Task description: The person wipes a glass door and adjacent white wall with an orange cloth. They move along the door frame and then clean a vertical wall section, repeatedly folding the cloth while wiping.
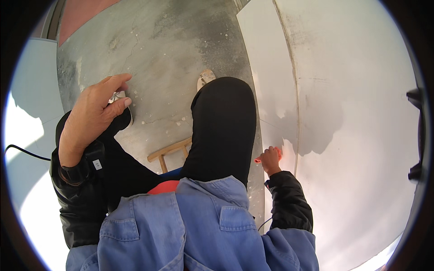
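My right hand (270, 162) is closed around an orange-red cloth (279, 153) beside the lower part of a white panel or wall (276, 78) on my right. Whether the cloth presses on that surface, I cannot tell. My left hand (91, 113) hovers over my left knee and shoe, holding nothing, its thumb and fingers apart. A dark band circles the left wrist. A long, dirty seam (294, 78) runs along the white surface, and shadows fall across it.
Below me is a stained, cracked concrete floor (162, 61). A wooden frame (171, 150), perhaps part of a stool, shows between my legs. To my left stands a pale panel (37, 71) with a black cable (28, 152) before it. A reddish surface (81, 15) lies at upper left.
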`<state>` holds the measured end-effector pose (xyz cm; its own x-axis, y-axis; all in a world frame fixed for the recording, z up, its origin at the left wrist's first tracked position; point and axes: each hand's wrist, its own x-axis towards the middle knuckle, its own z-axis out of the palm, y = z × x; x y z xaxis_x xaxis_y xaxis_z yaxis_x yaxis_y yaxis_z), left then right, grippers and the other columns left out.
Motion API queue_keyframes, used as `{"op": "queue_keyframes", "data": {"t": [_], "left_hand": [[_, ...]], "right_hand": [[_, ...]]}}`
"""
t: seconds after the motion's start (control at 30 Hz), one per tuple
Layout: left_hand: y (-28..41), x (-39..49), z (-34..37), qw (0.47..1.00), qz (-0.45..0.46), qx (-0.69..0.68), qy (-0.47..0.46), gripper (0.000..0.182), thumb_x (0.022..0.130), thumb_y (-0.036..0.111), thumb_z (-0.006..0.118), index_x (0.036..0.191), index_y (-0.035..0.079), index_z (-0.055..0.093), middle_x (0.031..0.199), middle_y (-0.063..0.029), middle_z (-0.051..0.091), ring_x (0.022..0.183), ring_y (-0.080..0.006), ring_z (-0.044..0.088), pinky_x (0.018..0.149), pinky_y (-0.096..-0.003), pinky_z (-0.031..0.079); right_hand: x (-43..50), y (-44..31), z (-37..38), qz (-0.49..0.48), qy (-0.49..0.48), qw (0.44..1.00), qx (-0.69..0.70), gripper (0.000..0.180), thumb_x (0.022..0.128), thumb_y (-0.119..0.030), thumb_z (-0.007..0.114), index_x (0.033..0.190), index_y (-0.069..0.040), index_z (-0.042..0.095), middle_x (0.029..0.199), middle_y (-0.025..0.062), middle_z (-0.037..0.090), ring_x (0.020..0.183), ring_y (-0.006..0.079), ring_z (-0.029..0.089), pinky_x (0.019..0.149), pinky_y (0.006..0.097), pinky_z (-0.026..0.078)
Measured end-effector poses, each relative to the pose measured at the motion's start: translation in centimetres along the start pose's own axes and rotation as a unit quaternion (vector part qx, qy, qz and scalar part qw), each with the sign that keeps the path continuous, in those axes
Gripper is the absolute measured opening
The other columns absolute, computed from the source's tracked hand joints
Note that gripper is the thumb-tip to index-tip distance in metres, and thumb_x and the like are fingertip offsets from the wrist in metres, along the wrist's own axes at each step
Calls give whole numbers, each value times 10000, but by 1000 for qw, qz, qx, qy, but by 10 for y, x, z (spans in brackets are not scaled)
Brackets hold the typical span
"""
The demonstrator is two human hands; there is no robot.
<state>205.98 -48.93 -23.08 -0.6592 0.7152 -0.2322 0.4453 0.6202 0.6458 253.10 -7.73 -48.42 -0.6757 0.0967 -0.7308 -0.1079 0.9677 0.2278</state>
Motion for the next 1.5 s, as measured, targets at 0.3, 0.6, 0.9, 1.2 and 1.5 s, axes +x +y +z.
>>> {"op": "queue_keyframes", "data": {"t": [0.3,0.6,0.9,1.2,1.5], "left_hand": [[-5,30,13,998,-20,59,-29,408,933,148,640,1310,9,568,1044,-168,693,904,-267,671,823,-352,523],[-5,23,13,999,-14,14,-37,408,922,203,636,1265,-12,589,1032,-191,695,923,-362,657,819,-396,513],[-13,23,12,999,-35,20,-24,400,929,192,628,1266,-19,584,987,-182,702,890,-335,666,795,-381,517],[-30,10,2,978,-205,37,-22,391,979,152,614,1330,-12,569,1054,-86,669,959,-178,626,861,-291,504],[-38,12,7,977,-205,45,-37,404,993,177,626,1355,8,566,1078,-73,650,979,-153,595,886,-276,487]], "right_hand": [[57,64,-116,46,223,956,-185,220,836,-223,608,966,-100,735,1003,87,665,1163,329,497,958,434,374],[-119,13,88,40,-20,998,-47,180,826,-362,600,712,-260,695,760,56,603,915,369,528,625,463,414],[7,16,3,26,141,988,-53,177,862,-190,583,941,-130,731,967,56,665,1046,280,550,939,409,399],[114,27,87,13,163,986,-26,165,780,-255,707,823,-96,707,924,61,669,1056,291,558,896,399,406],[-6,-27,192,249,188,845,434,104,684,17,557,690,-60,488,661,128,463,677,316,522,615,416,397]]}}
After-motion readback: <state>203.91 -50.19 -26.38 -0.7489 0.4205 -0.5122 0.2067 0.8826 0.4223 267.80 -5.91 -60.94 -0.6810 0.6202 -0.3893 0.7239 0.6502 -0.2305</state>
